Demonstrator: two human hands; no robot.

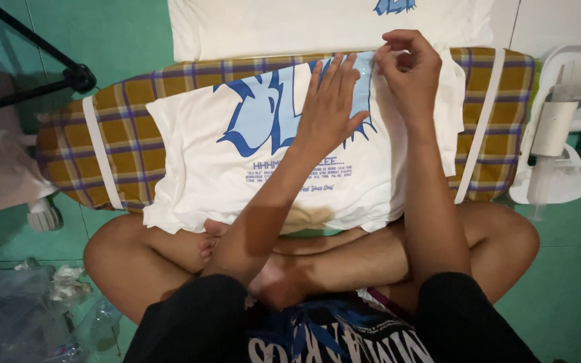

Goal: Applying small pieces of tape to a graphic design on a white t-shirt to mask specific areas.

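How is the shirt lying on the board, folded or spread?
Spread: the shirt lies flat on the board, print up, under the left hand.

Bright even indoor light, soft shadows, sharp focus

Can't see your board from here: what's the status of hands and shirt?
Left hand flat on white blue-printed T-shirt. Right hand pinching its top edge. Shirt on yellow plaid ironing board. Nothing obstructing.

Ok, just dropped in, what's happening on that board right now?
A person sits cross-legged on the floor with a plaid ironing board across their lap. A white T-shirt with a blue print lies on it. The left hand presses flat on the print; the right hand pinches the shirt's upper edge.
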